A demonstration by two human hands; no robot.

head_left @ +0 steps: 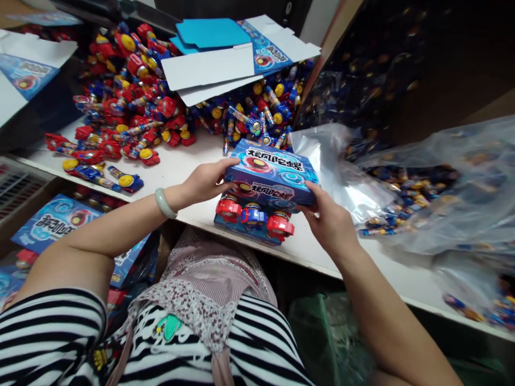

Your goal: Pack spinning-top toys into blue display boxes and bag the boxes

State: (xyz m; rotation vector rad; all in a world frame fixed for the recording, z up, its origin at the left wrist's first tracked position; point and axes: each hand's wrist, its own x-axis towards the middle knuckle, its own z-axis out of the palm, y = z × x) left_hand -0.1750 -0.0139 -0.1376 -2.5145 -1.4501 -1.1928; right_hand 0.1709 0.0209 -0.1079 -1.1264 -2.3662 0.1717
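Observation:
A blue printed toy box [273, 174] rests on the white table [177, 166] near its front edge. Its open front shows red and blue toys [252, 213] packed in a row. My left hand [205, 182] grips the box's left side, fingers curled round the corner. My right hand [328, 220] holds the box's right end, thumb on the lid edge. A pale green bangle [164, 203] is on my left wrist.
A big heap of red and blue toys [132, 102] covers the back of the table, with flat box blanks [225, 59] on top. A clear plastic bag [422, 187] of toys lies to the right. More printed boxes [56, 220] sit lower left.

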